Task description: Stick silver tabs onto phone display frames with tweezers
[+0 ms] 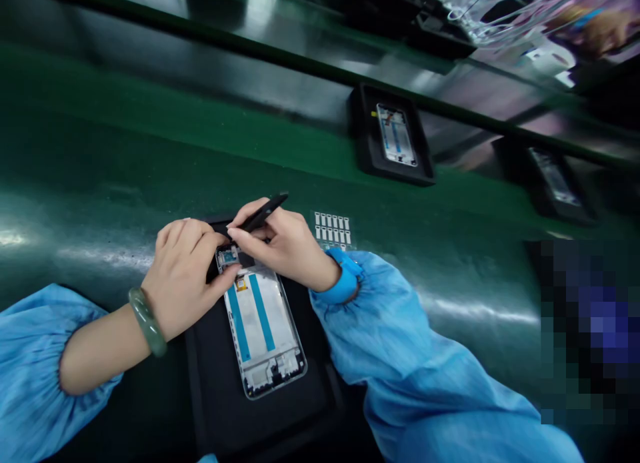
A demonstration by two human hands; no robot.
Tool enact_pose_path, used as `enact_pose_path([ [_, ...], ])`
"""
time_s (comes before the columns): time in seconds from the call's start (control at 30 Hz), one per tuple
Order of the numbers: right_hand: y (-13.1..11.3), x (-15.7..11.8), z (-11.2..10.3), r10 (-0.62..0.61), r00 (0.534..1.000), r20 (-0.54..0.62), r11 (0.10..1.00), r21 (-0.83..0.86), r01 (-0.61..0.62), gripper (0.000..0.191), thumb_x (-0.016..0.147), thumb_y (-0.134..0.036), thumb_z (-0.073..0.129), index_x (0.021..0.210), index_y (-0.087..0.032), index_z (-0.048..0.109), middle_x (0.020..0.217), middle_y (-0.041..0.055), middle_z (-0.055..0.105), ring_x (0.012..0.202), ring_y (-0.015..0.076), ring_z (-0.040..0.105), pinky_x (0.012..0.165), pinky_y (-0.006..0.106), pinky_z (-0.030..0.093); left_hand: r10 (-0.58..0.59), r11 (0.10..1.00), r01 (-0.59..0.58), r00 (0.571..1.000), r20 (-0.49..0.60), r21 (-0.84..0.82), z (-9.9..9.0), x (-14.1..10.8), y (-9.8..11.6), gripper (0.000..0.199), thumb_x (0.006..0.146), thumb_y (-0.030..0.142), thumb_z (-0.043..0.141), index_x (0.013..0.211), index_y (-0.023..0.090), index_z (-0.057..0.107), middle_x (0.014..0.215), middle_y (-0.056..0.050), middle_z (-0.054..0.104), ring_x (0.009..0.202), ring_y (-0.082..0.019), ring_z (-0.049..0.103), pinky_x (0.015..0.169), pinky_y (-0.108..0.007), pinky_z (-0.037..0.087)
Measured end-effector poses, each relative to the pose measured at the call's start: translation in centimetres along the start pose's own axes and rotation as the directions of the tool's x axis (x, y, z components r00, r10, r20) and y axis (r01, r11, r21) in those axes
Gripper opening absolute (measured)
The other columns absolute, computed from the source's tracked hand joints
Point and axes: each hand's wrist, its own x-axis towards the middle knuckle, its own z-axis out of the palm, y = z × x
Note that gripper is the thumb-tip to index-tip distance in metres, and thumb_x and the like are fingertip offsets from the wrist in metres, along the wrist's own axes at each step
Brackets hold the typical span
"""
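An open phone frame (265, 323) with two blue strips lies in a black tray (220, 396) in front of me. My left hand (183, 276) rests at the frame's upper left, its thumb and index finger placed around the top corner; whether they pinch any small part is hidden. In my right hand (280, 243) is a slim black tweezers-like tool (260, 211), gripped between thumb and fingers over the top end of the frame. The tool's tip is hard to make out near my left fingertips.
A sheet of small white labels (333, 228) lies right of my right hand. Farther back stands a second black tray (367, 143) holding a phone frame (397, 135); another tray (545, 183) is blurred at right. Across the bench are cables (500, 23) and another person's hand (603, 31).
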Motion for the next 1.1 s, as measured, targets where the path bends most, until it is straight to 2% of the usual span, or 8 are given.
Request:
enact_pose_path([
  [0.1, 0.4, -0.4, -0.1, 0.079, 0.996, -0.041, 0.992, 0.106, -0.074, 0.008, 0.082, -0.022, 0.057, 0.085, -0.015, 0.053, 0.070, -0.0029, 0.054, 0.053, 0.0048, 0.052, 0.048, 0.016, 0.045, 0.001, 1.000, -0.001, 1.000, -0.001, -0.012, -0.1, 0.0, 0.0, 0.026, 0.082, 0.037, 0.053, 0.096, 0.016, 0.058, 0.090, -0.007, 0.055, 0.091, -0.025, 0.052, 0.081, -0.043, 0.038],
  [0.2, 0.5, -0.6, -0.1, 0.077, 0.996, -0.050, 0.990, 0.121, -0.070, 0.007, 0.081, -0.021, 0.058, 0.084, -0.015, 0.054, 0.072, -0.0026, 0.054, 0.051, 0.0038, 0.050, 0.045, 0.015, 0.043, 0.007, 1.000, -0.007, 1.000, -0.015, -0.011, -0.1, 0.0, 0.0, 0.026, 0.082, 0.037, 0.054, 0.096, 0.015, 0.059, 0.090, -0.007, 0.055, 0.091, -0.025, 0.053, 0.081, -0.043, 0.038],
  [0.47, 0.3, -0.5, 0.0, -0.040, 0.998, -0.049, 0.999, 0.019, 0.041, 0.006, 0.081, -0.020, 0.058, 0.085, -0.014, 0.057, 0.080, 0.0015, 0.061, 0.064, 0.0082, 0.059, 0.057, 0.019, 0.050, 0.002, 1.000, -0.002, 1.000, -0.009, -0.018, -0.1, 0.0, 0.1, 0.025, 0.082, 0.036, 0.053, 0.095, 0.015, 0.059, 0.089, -0.007, 0.055, 0.092, -0.026, 0.052, 0.081, -0.043, 0.038],
  [0.67, 0.1, -1.1, -0.3, -0.100, 0.987, -0.126, 0.994, -0.058, 0.094, 0.006, 0.080, -0.020, 0.061, 0.083, -0.015, 0.059, 0.079, 0.0014, 0.065, 0.067, 0.0096, 0.062, 0.061, 0.020, 0.050, 0.002, 1.000, -0.002, 1.000, -0.007, -0.025, -0.1, 0.0, 0.0, 0.025, 0.082, 0.036, 0.053, 0.095, 0.015, 0.058, 0.088, -0.006, 0.055, 0.091, -0.025, 0.053, 0.080, -0.043, 0.038],
  [1.1, 0.4, -1.6, -0.2, -0.087, 0.994, -0.061, 0.996, -0.016, 0.086, 0.006, 0.080, -0.021, 0.061, 0.085, -0.017, 0.060, 0.081, 0.0023, 0.067, 0.072, 0.0116, 0.065, 0.066, 0.023, 0.053, 0.027, 1.000, -0.028, 0.999, -0.028, -0.012, -0.2, 0.1, 0.2, 0.022, 0.083, 0.033, 0.052, 0.092, 0.014, 0.057, 0.088, -0.007, 0.055, 0.089, -0.024, 0.053, 0.081, -0.042, 0.038],
])
